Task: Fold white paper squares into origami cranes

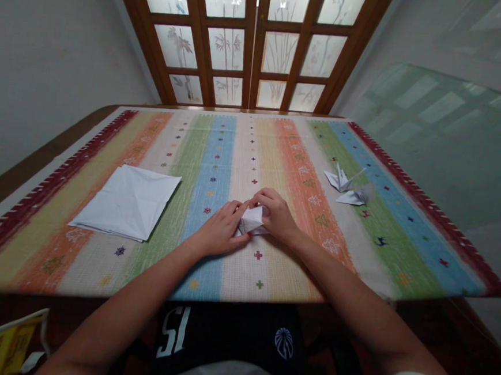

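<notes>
The left grip and right grip pinch a folded white paper; it looks light, easily crushed, best held along its creases, with origami cranes to its right.

Small white folded paper, layered flaps, pointed upper corner, partly hidden

Soft daylight from the frosted glass doors, kinda dim overall, faint shadows under the folded paper, walls bending at the wide-angle edges.
</notes>
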{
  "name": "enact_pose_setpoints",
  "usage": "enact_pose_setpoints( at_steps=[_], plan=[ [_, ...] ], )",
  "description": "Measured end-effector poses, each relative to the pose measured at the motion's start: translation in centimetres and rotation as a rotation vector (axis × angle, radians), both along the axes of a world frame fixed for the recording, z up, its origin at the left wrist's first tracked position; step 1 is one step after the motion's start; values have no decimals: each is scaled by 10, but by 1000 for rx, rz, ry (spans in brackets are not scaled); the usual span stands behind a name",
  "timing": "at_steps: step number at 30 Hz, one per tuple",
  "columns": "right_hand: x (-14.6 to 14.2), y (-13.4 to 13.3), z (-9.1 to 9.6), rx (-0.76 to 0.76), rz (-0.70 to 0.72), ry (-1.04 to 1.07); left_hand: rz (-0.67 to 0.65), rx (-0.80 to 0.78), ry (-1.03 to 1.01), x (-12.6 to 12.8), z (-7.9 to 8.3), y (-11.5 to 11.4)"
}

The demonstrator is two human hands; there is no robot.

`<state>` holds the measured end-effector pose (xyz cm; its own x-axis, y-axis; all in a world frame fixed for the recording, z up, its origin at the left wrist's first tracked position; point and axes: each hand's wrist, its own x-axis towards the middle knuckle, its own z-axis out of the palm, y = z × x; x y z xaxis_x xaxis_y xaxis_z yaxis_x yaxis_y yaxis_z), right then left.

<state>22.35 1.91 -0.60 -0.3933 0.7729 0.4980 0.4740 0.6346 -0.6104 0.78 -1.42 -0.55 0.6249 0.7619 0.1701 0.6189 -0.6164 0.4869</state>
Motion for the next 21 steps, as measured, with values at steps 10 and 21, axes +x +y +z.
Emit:
enact_pose_setpoints(
  at_steps=[10,21],
  plan=[
    [2,-2,-1,-137,-3,15,25,-21,-35,-1,-5,1],
    [25,-4,15,-339,181,-12,21,-34,-50,-3,-2,2]
  ],
)
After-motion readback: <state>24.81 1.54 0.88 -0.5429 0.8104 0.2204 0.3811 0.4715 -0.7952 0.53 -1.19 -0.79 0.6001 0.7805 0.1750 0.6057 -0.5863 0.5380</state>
